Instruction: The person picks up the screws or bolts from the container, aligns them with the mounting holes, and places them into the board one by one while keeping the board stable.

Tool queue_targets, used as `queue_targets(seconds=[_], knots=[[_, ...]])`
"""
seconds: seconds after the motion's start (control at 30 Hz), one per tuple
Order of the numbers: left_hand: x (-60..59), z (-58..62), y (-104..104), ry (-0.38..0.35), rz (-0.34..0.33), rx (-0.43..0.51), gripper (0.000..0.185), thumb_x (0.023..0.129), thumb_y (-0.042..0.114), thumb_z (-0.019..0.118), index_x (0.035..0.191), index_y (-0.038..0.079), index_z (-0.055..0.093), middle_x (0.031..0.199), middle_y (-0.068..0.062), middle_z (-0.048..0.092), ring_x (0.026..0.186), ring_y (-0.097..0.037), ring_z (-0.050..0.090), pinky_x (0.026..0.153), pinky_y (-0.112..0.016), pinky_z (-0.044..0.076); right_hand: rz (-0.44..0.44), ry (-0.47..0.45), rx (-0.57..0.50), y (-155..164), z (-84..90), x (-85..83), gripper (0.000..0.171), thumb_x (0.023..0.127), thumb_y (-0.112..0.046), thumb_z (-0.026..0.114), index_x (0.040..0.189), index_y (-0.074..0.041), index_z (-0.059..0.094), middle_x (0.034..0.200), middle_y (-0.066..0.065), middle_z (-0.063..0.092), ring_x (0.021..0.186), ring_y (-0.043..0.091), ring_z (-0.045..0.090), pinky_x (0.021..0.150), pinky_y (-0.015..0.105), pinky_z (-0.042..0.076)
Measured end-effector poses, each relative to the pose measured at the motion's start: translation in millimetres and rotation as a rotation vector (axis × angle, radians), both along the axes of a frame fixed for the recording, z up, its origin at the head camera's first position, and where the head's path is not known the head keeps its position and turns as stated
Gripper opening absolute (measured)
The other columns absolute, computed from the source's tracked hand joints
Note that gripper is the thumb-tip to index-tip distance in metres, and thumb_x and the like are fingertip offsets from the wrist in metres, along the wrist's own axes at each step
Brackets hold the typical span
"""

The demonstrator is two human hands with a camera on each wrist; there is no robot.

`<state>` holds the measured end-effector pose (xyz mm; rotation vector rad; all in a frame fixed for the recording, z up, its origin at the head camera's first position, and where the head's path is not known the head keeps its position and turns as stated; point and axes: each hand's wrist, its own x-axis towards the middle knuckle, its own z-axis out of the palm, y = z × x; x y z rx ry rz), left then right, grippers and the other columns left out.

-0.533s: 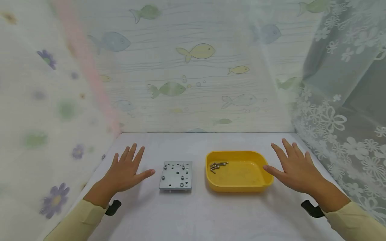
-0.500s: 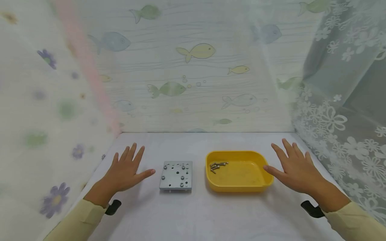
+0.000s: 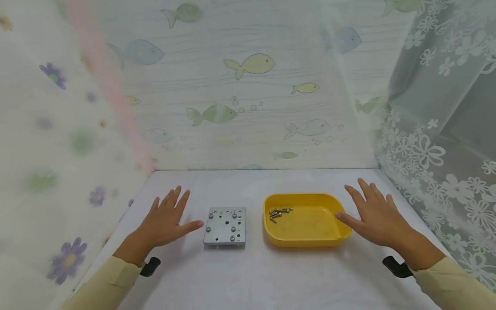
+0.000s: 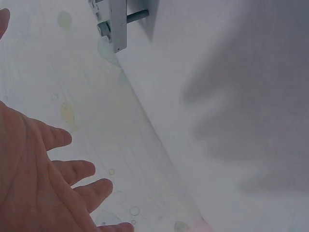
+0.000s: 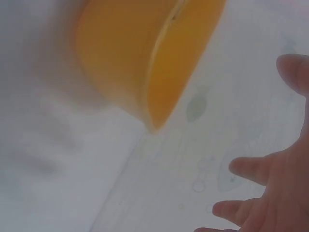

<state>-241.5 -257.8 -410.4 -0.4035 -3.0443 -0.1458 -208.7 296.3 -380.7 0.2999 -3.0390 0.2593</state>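
Observation:
My left hand (image 3: 164, 221) hovers over the table with fingers spread, its thumb reaching toward a square grey metal plate (image 3: 221, 224). Several bolts stand in the plate's holes; in the left wrist view one bolt's shank (image 4: 138, 16) pokes out beneath it. A yellow plastic tray (image 3: 310, 242) sits to the right of the plate, with several loose screws (image 3: 278, 213) piled at its left end. Beside the tray's right end my right hand (image 3: 377, 219) is held out with fingers apart, its thumb overlapping the rim in the head view. Neither hand holds anything.
A white cloth covers the table (image 3: 248, 280). Behind it hangs a fish-print curtain (image 3: 248, 116), with a flower-print sheet (image 3: 69, 172) on the left and white lace (image 3: 430, 172) on the right.
My left hand has shifted slightly right, toward the metal plate. The right hand has drifted slightly left, and the head view has tilted a little.

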Motion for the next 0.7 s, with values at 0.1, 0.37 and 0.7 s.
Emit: queue_targets(seconds=[0.1, 0.37, 0.7], knots=[[-2.8, -8.7, 4, -0.016, -0.009, 0.037, 0.117, 0.085, 0.090, 0.042, 0.166, 0.009, 0.018, 0.172, -0.021, 0.015, 0.155, -0.046, 0.023, 0.118, -0.078, 0.015, 0.020, 0.008, -0.010, -3, 1.6, -3.8, 0.098, 0.094, -0.078, 0.046, 0.164, -0.011, 0.025, 0.169, 0.031, 0.012, 0.150, 0.061, 0.015, 0.108, 0.086, 0.011], [-8.3, -22.5, 21, -0.045, -0.078, 0.189, 0.117, 0.085, 0.085, 0.053, 0.166, 0.008, 0.019, 0.171, -0.018, 0.021, 0.155, -0.043, 0.029, 0.122, -0.068, 0.021, 0.073, 0.023, -0.025, -17, 6.8, -13.8, 0.093, 0.095, -0.075, 0.051, 0.160, -0.011, 0.035, 0.167, 0.031, 0.020, 0.150, 0.057, 0.022, 0.108, 0.085, 0.015], [-18.5, -43.5, 33, -0.251, -0.110, 0.498, 0.120, 0.078, 0.070, 0.078, 0.167, 0.035, 0.004, 0.174, 0.005, 0.010, 0.161, -0.026, 0.013, 0.125, -0.061, 0.021, 0.130, -0.024, -0.094, -37, 7.7, -30.7, 0.080, 0.097, -0.070, 0.053, 0.150, -0.011, 0.050, 0.163, 0.025, 0.032, 0.144, 0.051, 0.036, 0.113, 0.074, 0.032]])
